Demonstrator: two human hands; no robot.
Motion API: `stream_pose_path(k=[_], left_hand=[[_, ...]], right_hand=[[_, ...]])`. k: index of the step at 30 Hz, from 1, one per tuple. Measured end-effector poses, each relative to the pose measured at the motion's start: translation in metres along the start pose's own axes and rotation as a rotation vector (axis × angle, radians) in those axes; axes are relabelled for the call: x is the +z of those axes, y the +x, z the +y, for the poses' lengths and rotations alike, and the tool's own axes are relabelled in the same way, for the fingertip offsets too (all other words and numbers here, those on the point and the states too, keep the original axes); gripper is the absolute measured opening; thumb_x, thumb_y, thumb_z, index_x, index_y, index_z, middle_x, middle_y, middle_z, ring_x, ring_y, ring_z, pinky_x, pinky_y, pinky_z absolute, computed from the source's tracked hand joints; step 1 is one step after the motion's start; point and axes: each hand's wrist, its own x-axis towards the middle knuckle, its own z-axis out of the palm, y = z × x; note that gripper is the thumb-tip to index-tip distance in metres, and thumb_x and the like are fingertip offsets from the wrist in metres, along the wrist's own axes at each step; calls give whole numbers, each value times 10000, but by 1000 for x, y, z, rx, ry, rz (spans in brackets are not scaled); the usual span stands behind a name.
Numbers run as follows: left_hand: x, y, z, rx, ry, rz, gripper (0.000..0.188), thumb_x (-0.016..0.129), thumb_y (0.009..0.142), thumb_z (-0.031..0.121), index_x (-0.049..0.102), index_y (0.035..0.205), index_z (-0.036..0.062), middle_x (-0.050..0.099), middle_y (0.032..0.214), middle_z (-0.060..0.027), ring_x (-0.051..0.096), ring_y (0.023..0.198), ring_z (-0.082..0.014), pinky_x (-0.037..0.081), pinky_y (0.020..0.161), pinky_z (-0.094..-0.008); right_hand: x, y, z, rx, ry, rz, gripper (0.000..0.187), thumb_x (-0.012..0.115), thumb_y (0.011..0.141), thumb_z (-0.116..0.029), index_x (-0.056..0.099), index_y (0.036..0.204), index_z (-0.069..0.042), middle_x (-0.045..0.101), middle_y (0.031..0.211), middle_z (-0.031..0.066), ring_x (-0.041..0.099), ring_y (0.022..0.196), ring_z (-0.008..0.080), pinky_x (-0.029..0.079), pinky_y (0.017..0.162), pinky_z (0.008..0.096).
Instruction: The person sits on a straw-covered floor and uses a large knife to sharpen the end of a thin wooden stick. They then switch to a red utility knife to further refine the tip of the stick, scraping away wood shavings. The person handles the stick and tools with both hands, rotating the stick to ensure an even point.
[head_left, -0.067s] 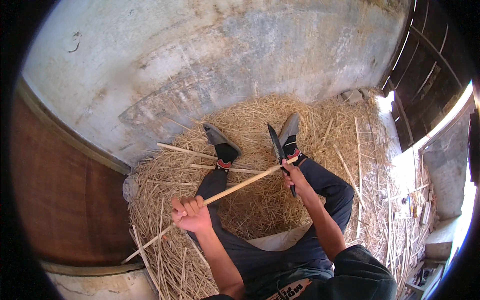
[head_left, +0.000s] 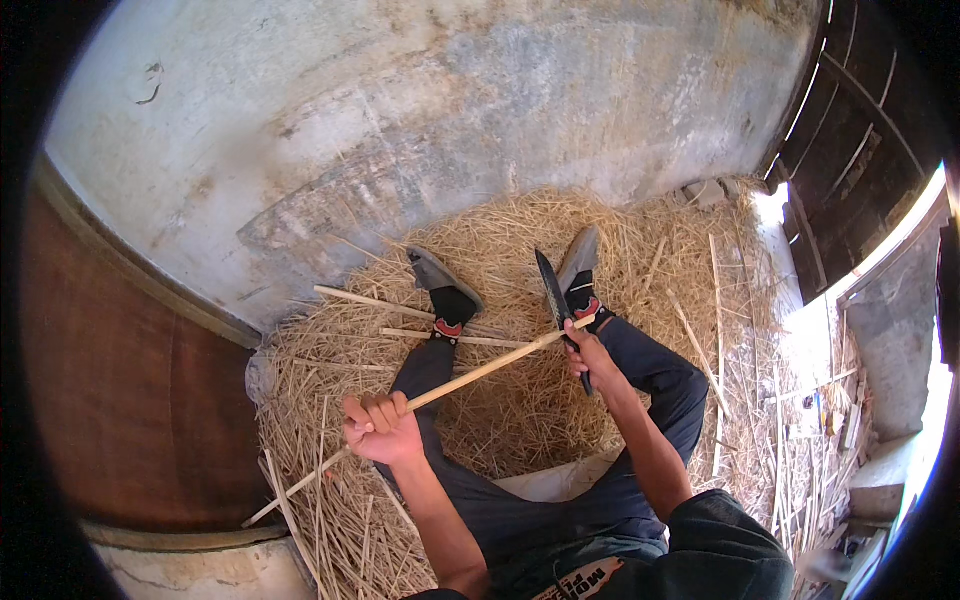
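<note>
My left hand [head_left: 384, 428] is closed around a long, thin bamboo stick [head_left: 478, 373]. The stick slants up to the right between my legs, and its lower end runs out past my left hand toward the lower left. A dark-bladed knife [head_left: 549, 278] is gripped in my right hand [head_left: 591, 358], with the blade pointing up and away and the handle end below my fingers. The stick's upper end crosses the knife at my right thumb, which presses by it. Whether the edge touches the stick cannot be made out.
Pale shavings and straw-like strips [head_left: 520, 220] cover the floor around my shoes. Several loose sticks [head_left: 717, 350] lie to the right, more at the lower left. A stained wall [head_left: 450, 110] rises ahead, a brown panel [head_left: 150, 400] stands left, and dark boards [head_left: 850, 150] are at the right.
The knife has tilted very slightly in my right hand. A blurred shape shows at the lower right edge. My left hand and the stick look the same.
</note>
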Motion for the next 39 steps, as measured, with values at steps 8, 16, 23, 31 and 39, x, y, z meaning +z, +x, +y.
stream_pose_path(k=[8, 16, 23, 31, 39], left_hand=[[5, 1, 1, -32, 0, -66, 283, 441, 1035, 163, 400, 758, 119, 281, 466, -13, 154, 450, -118, 190, 544, -337], [4, 2, 3, -58, 10, -62, 328, 463, 1029, 180, 395, 712, 132, 291, 442, -16, 167, 415, -114, 189, 520, -334], [12, 7, 6, -84, 22, -107, 334, 445, 1023, 162, 381, 696, 138, 292, 437, -16, 166, 408, -106, 183, 511, -331], [4, 3, 2, -21, 187, 40, 237, 422, 995, 142, 398, 760, 119, 252, 481, 3, 123, 449, -113, 195, 549, -341], [-54, -5, -80, -111, 368, 208, 207, 454, 849, 143, 391, 669, 66, 240, 524, -6, 174, 481, -131, 234, 573, -358]], right_hand=[[-8, -3, 21, 170, 167, -122, 559, 579, 1003, -633, 441, 743, -157, 299, 547, -74, 263, 412, 66, 295, 448, 280], [-13, 4, 37, 226, 280, -178, 540, 551, 1033, -596, 452, 754, -144, 292, 543, -74, 263, 407, 73, 279, 436, 283], [-12, 5, 54, 273, 454, -350, 548, 501, 1052, -601, 463, 756, -142, 325, 550, -70, 269, 397, 75, 271, 420, 289], [-2, -7, 51, 94, 145, -22, 395, 538, 1068, -450, 564, 912, -87, 384, 598, -49, 327, 469, 93, 351, 488, 304], [-46, 24, 154, -231, -663, 278, 248, 550, 1059, -203, 535, 1178, 13, 581, 730, 64, 611, 596, 180, 487, 560, 365]])
